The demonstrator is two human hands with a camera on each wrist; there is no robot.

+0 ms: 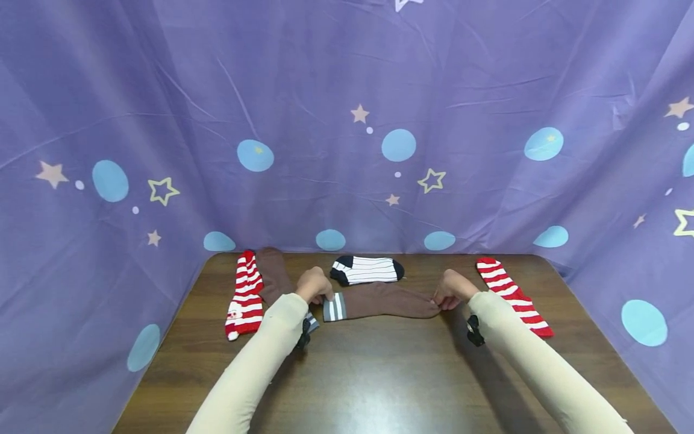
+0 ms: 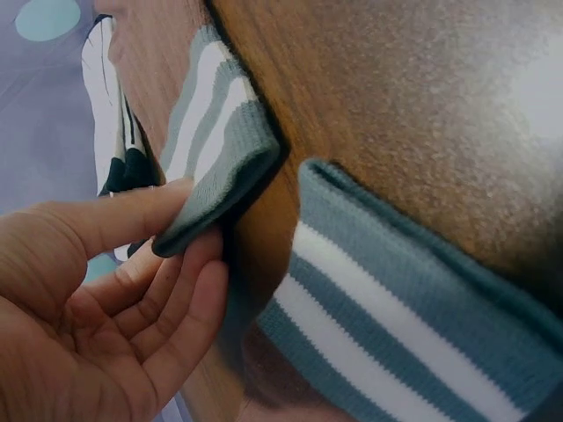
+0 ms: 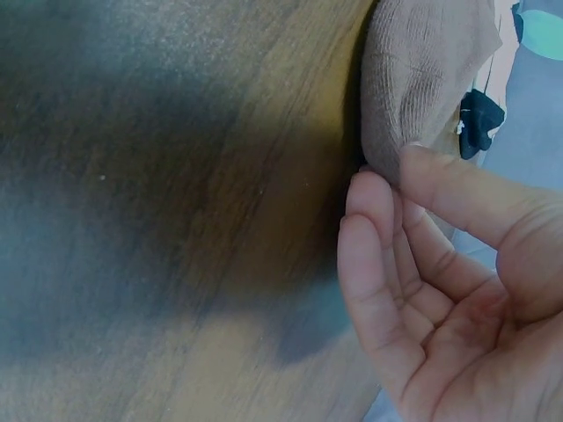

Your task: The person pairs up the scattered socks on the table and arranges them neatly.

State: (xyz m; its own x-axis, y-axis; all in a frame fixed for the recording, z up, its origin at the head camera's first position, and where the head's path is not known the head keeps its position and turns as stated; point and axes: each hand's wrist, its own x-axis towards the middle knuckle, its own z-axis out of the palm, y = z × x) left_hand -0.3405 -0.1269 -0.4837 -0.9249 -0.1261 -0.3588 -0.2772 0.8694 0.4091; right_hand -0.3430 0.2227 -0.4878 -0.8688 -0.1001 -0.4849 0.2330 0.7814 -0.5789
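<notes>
A brown sock (image 1: 387, 301) with a grey, white-striped cuff (image 2: 207, 141) lies stretched sideways between both hands. My left hand (image 1: 316, 286) pinches the cuff's edge between thumb and fingers. At the other end, my right hand (image 1: 453, 289) pinches the toe (image 3: 391, 132) of the same sock. A second brown sock (image 1: 275, 271) lies beyond the left forearm, partly hidden by it; its striped grey cuff (image 2: 396, 290) is close beside the left hand. Behind the stretched sock lies a white ankle sock (image 1: 371, 271) with thin dark stripes and black toe and heel.
At the table's left lies a red-and-white striped sock (image 1: 248, 301) with a small face near its cuff. Another red-and-white sock (image 1: 509, 292) lies beyond the right forearm. A purple curtain (image 1: 347, 120) hangs behind the brown wooden table (image 1: 368, 374).
</notes>
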